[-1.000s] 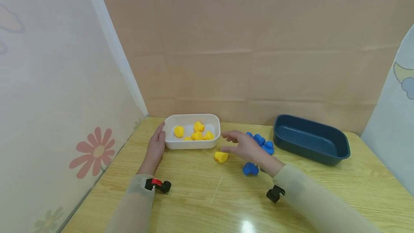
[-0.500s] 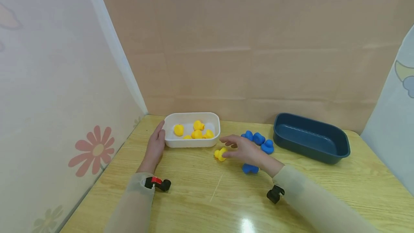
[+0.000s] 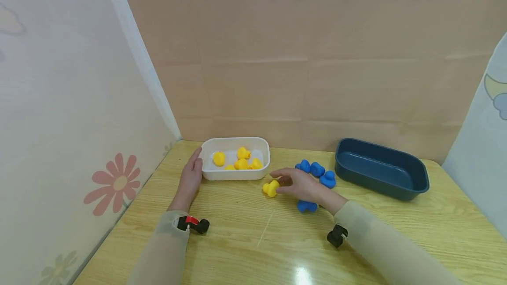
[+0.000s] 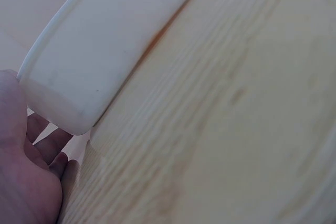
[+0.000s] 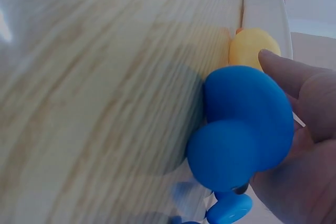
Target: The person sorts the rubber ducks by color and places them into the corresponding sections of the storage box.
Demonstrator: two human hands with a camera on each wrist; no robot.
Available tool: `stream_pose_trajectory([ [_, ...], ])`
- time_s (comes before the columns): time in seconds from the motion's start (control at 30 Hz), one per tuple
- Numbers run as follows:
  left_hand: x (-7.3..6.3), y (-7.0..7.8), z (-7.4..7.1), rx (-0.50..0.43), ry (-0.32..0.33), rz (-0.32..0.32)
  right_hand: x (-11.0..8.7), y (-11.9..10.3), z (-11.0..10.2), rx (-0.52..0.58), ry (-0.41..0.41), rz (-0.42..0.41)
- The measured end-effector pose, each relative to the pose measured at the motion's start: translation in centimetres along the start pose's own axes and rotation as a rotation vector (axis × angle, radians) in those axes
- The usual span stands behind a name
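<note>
My left hand (image 3: 191,179) rests against the left end of the white tub (image 3: 235,175), straight fingers along its wall; the left wrist view shows fingers (image 4: 55,142) at the corner. In the tub lie several yellow rubber ducks (image 3: 219,158). My right hand (image 3: 303,184) is low over the table, thumb and fingers spread around the near side of another yellow rubber duck (image 3: 271,188). In the right wrist view the thumb overlaps this duck (image 5: 252,48); the other fingers are mostly hidden. A blue rubber duck (image 5: 244,124) stands under the palm.
More blue rubber ducks (image 3: 328,179) lie beyond and beside the right wrist, one of them (image 3: 306,206) just below the forearm. A dark blue tub (image 3: 382,188) stands at the right, near the brown backdrop (image 3: 309,74). A patterned wall (image 3: 99,122) runs along the table's left edge.
My right hand has come down to the loose yellow duck, its thumb and fingers now around it. The left hand and the white tub have stayed in place.
</note>
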State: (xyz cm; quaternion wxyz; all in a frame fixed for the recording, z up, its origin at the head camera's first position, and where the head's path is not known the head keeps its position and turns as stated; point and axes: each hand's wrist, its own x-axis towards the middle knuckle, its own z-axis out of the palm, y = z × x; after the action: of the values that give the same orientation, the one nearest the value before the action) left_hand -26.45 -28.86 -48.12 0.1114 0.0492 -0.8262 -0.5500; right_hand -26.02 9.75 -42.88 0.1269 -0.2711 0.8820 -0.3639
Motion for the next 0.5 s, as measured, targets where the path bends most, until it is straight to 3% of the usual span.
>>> stream_pose_trajectory([
  [0.5, -0.08, 0.04, 0.0, -0.01, -0.005, 0.004, 0.34, 0.77, 0.26, -0.016, 0.009, -0.031],
])
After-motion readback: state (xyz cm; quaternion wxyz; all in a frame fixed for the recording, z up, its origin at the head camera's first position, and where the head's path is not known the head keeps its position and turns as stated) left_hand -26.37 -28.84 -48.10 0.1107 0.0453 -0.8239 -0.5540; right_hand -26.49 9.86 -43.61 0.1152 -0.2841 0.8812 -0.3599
